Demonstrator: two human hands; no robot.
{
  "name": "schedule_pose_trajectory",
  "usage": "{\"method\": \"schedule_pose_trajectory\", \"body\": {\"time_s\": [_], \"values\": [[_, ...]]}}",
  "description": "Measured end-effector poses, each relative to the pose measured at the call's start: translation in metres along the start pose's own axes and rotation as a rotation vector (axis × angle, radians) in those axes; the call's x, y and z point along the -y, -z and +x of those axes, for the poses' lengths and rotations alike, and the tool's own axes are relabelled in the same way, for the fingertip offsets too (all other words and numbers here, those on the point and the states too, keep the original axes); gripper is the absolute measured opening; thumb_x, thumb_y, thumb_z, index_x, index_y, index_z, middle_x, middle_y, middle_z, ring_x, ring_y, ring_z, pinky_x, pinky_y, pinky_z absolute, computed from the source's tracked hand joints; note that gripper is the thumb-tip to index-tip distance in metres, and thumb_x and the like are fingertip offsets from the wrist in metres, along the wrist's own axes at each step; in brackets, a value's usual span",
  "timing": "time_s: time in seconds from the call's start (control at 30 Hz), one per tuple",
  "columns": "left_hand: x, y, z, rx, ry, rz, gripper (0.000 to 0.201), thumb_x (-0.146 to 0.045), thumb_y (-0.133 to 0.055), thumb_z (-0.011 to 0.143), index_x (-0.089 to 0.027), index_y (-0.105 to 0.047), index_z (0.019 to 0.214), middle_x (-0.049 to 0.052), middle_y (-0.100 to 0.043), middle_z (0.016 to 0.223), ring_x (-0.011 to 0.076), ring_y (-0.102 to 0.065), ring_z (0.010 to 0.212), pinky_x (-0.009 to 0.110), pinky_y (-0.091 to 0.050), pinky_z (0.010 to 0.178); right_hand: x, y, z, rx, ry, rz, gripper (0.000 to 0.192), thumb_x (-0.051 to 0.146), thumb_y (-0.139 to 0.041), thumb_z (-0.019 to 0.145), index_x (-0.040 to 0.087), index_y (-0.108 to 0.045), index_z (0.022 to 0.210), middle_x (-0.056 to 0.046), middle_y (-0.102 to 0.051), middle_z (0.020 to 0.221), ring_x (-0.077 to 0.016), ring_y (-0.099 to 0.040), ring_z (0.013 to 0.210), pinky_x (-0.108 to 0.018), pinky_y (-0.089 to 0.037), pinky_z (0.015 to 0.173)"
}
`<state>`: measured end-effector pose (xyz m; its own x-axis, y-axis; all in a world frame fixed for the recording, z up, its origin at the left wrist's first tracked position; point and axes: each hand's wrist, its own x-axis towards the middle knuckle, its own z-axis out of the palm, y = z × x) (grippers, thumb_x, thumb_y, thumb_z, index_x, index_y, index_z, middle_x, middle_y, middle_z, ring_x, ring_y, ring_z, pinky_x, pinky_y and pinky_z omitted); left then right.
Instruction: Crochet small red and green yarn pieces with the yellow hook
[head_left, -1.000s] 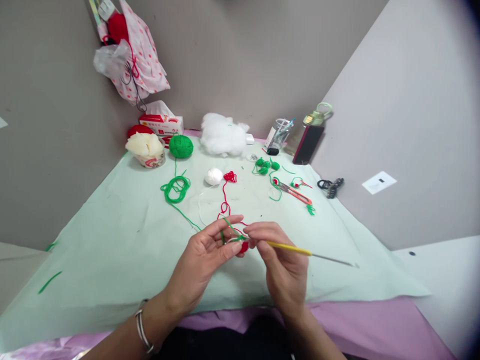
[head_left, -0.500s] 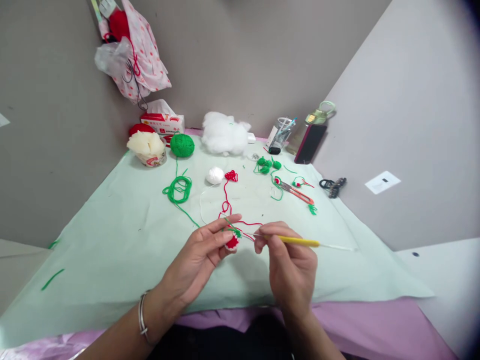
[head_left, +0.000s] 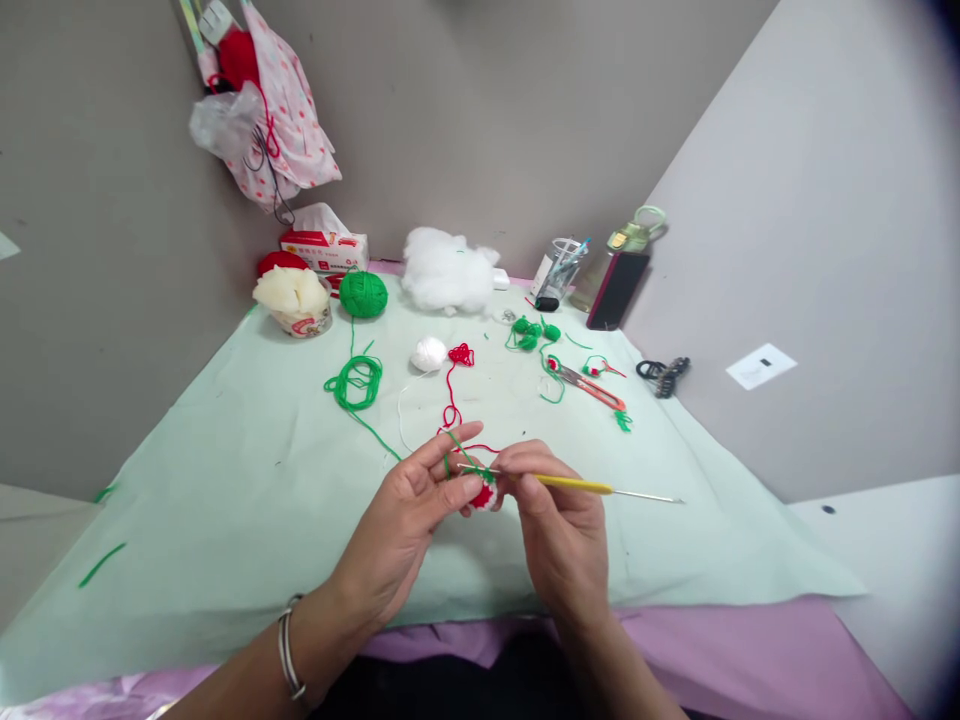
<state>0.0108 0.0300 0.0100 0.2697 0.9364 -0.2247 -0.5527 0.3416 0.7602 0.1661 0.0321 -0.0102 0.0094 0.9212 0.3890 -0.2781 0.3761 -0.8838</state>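
A small crochet piece (head_left: 484, 494), red with a white edge and green stitches on top, is pinched in my left hand (head_left: 409, 510). Green yarn (head_left: 459, 446) runs over the raised index finger of that hand. My right hand (head_left: 562, 525) grips the yellow handle of a crochet hook (head_left: 574, 484). The hook's thin metal tip lies across the green stitches, close to my left fingers. Its other metal end sticks out to the right. Red yarn (head_left: 451, 412) trails behind the hands, and a coil of green yarn (head_left: 358, 382) lies further left.
At the back stand a green yarn ball (head_left: 364, 294), white stuffing (head_left: 448, 270), a tub (head_left: 300, 322), a tissue box (head_left: 330, 250), a clear cup (head_left: 559, 270) and a phone (head_left: 617, 290). A white yarn ball (head_left: 430, 354) and an orange-handled cutter (head_left: 600, 390) lie nearer.
The hook has slid left, so its tip now lies across the green stitches. My right hand has come closer to the left, and the crochet piece has shifted slightly right.
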Motion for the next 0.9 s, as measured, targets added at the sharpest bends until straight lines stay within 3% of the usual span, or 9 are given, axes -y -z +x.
{"method": "schedule_pose_trajectory", "body": {"time_s": [0.1,0.23,0.37,0.47,0.57,0.63,0.77,0.9], "values": [[-0.003,0.003,0.001,0.047,0.069,-0.047,0.050,-0.027,-0.086,0.082,-0.024,-0.077,0.132,0.001,-0.069,0.091,0.0177,-0.059,0.090,0.033,-0.043,0.095,0.002,0.000,0.002,-0.040,-0.056,0.076,0.014,0.033,-0.073,0.099,0.027,-0.085,0.098,-0.003,-0.072,0.091,-0.0127,-0.069,0.069,-0.026,-0.059,0.063],[-0.006,0.010,0.001,0.109,0.138,-0.050,0.052,-0.028,-0.088,0.078,-0.020,-0.079,0.128,0.004,-0.069,0.093,0.0144,-0.055,0.080,0.027,-0.043,0.082,0.008,0.003,0.007,-0.123,-0.227,0.206,0.015,0.036,-0.080,0.092,0.022,-0.083,0.086,-0.001,-0.069,0.077,-0.0099,-0.063,0.059,-0.021,-0.053,0.055],[-0.006,0.010,0.001,0.136,0.139,-0.026,0.047,-0.027,-0.088,0.078,-0.020,-0.082,0.124,0.002,-0.068,0.088,0.0116,-0.054,0.075,0.024,-0.043,0.076,0.011,0.005,0.008,-0.106,-0.343,0.285,0.016,0.035,-0.081,0.091,0.022,-0.082,0.084,0.000,-0.067,0.071,-0.0081,-0.057,0.055,-0.019,-0.049,0.051],[0.000,0.007,0.001,0.061,0.019,0.078,0.041,-0.028,-0.089,0.080,-0.025,-0.082,0.121,0.000,-0.067,0.087,0.0142,-0.059,0.084,0.026,-0.046,0.083,0.006,0.003,0.005,-0.070,-0.219,0.202,0.014,0.038,-0.079,0.093,0.025,-0.083,0.087,-0.001,-0.071,0.080,-0.0104,-0.063,0.065,-0.021,-0.054,0.059],[0.006,0.003,0.001,0.013,-0.079,0.138,0.043,-0.029,-0.091,0.081,-0.030,-0.081,0.122,-0.001,-0.069,0.090,0.0162,-0.062,0.092,0.029,-0.049,0.091,-0.001,-0.002,-0.001,-0.038,-0.004,-0.042,0.011,0.034,-0.077,0.096,0.028,-0.086,0.094,-0.004,-0.074,0.089,-0.0150,-0.069,0.088,-0.025,-0.059,0.077],[0.008,0.003,0.002,0.004,-0.093,0.144,0.045,-0.030,-0.091,0.081,-0.031,-0.079,0.125,-0.001,-0.070,0.090,0.0169,-0.064,0.095,0.030,-0.050,0.093,-0.004,-0.005,-0.003,-0.040,0.088,-0.163,0.011,0.029,-0.076,0.097,0.029,-0.086,0.100,-0.004,-0.073,0.092,-0.0160,-0.069,0.094,-0.025,-0.059,0.077],[0.006,0.006,0.002,0.008,-0.109,0.175,0.044,-0.032,-0.090,0.083,-0.030,-0.078,0.126,-0.001,-0.071,0.092,0.0167,-0.065,0.097,0.029,-0.052,0.093,-0.007,-0.006,-0.004,-0.044,0.127,-0.194,0.016,0.023,-0.074,0.097,0.031,-0.085,0.104,-0.004,-0.072,0.090,-0.0159,-0.069,0.082,-0.025,-0.059,0.063],[0.003,0.012,0.000,0.032,-0.096,0.201,0.043,-0.033,-0.088,0.086,-0.032,-0.078,0.128,-0.001,-0.072,0.094,0.0149,-0.065,0.094,0.027,-0.052,0.092,-0.009,-0.002,-0.002,-0.055,0.103,-0.189,0.013,0.023,-0.078,0.093,0.031,-0.086,0.101,-0.004,-0.075,0.089,-0.0183,-0.070,0.085,-0.028,-0.059,0.067]]}}
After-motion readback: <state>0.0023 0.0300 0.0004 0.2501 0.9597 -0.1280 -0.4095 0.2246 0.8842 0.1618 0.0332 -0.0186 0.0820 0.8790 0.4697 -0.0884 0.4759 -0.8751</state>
